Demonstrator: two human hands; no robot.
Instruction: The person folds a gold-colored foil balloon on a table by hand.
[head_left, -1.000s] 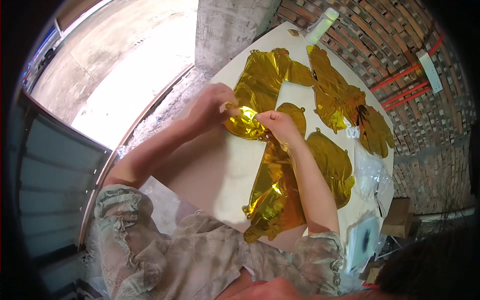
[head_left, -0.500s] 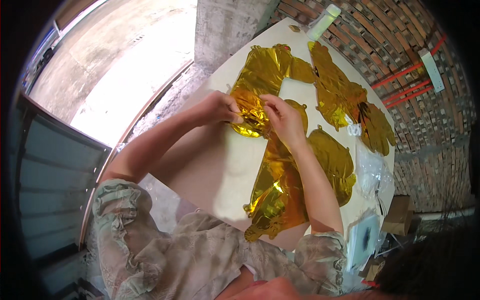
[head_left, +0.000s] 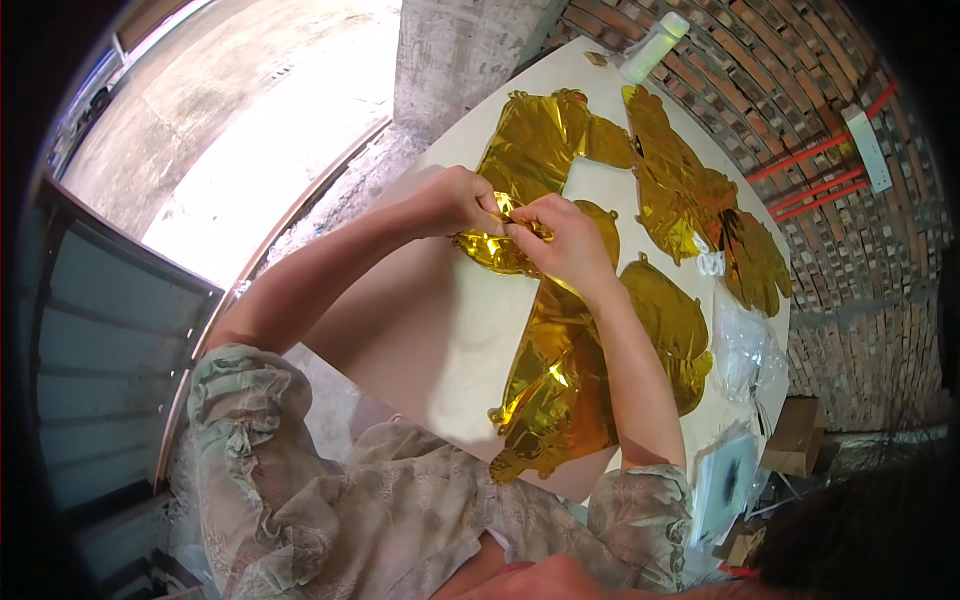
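A flat gold foil balloon (head_left: 532,150) lies across the pale tabletop (head_left: 420,310), its shiny film creased near my hands. My left hand (head_left: 462,203) is closed in a pinch on its edge. Fingertip to fingertip with it, my right hand (head_left: 562,238) also pinches the foil. What lies right between the fingertips is too small to make out. Nearer to me, more gold foil (head_left: 560,390) passes under my right forearm, and a rounded gold piece (head_left: 665,325) sits to the right of that arm.
More flat gold foil balloons (head_left: 680,170) lie at the far right, beside a small white bundle (head_left: 710,263). Clear plastic bags (head_left: 745,345) rest along the right edge. A pale green bottle (head_left: 655,48) stands at the far corner. A cardboard box (head_left: 795,437) sits below, near the brick wall (head_left: 850,330).
My hands have come together: the left moved right and slightly up, and the right closed in on it. The crumpled foil between them is now mostly covered by fingers.
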